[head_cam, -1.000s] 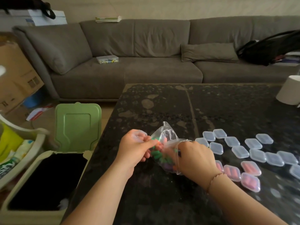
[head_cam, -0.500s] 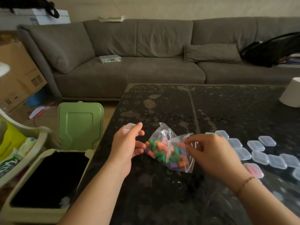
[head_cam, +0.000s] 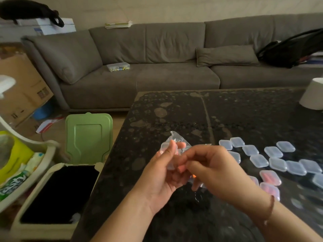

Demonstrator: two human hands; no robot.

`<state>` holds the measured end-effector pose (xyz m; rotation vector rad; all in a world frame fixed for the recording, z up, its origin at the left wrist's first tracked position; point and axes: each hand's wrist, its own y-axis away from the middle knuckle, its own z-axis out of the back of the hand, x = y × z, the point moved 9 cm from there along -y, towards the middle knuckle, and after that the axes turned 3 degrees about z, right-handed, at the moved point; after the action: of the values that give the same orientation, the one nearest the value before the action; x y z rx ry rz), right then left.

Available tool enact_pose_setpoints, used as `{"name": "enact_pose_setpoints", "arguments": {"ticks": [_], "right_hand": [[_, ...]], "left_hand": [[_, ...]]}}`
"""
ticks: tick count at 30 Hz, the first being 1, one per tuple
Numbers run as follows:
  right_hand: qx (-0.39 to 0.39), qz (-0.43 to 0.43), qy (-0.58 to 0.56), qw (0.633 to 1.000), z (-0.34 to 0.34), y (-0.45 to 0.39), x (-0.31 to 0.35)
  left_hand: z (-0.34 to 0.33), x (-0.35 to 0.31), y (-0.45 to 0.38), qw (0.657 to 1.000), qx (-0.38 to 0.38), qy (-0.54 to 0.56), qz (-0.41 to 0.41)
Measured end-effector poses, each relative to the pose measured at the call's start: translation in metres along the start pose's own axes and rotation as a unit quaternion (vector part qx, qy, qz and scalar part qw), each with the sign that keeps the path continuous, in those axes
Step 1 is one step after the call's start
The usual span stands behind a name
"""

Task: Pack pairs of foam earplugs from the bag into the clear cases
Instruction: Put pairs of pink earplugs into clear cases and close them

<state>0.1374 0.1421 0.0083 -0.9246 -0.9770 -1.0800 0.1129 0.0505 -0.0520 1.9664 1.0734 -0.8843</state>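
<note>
Where apart before — hands [head_cam: 181, 165] together

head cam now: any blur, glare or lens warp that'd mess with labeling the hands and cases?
Head view: dim, warm room light; motion blur softens the left hand, right hand and the clear case between them; bottom-right cases smear; glossy table shows faint reflections; wide-angle warp bends the sofa.

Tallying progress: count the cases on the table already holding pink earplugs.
3, right of the right hand: far case, near case, half-hidden case. The hand may hide more.
</note>
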Motion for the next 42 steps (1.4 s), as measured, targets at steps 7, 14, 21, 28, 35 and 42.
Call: {"name": "enact_pose_setpoints", "arguments": {"ticks": [7, 14, 21, 28, 35, 42], "right_hand": [[-0.011, 0.101, 0.123, 0.987, 0.0, 0.003, 0.019], [-0.094, 0.094, 0.236, 0.963, 0.01, 0.004, 0.02], [-0.186, 0.118, 0.33, 0.918, 0.019, 0.012, 0.03], [-0.21, 0.182, 0.253, 0.927, 0.029, 0.01, 0.035], [-0.201, 0.008, 0.288, 0.936, 0.084, -0.005, -0.008], [-0.027, -0.096, 0.407, 0.908, 0.044, -0.021, -0.056]], "left_hand": [[-0.008, 0.005, 0.002, 0.998, 0.003, -0.055, 0.004], [-0.02, 0.01, 0.004, 0.995, 0.06, -0.078, -0.027], [-0.032, 0.011, 0.01, 0.995, 0.086, -0.037, -0.032], [-0.019, -0.002, 0.007, 0.99, 0.061, 0.121, -0.043], [0.004, -0.012, 0.001, 0.989, -0.039, 0.128, -0.057], [0.062, -0.044, -0.021, 0.968, -0.163, 0.109, -0.157]]}}
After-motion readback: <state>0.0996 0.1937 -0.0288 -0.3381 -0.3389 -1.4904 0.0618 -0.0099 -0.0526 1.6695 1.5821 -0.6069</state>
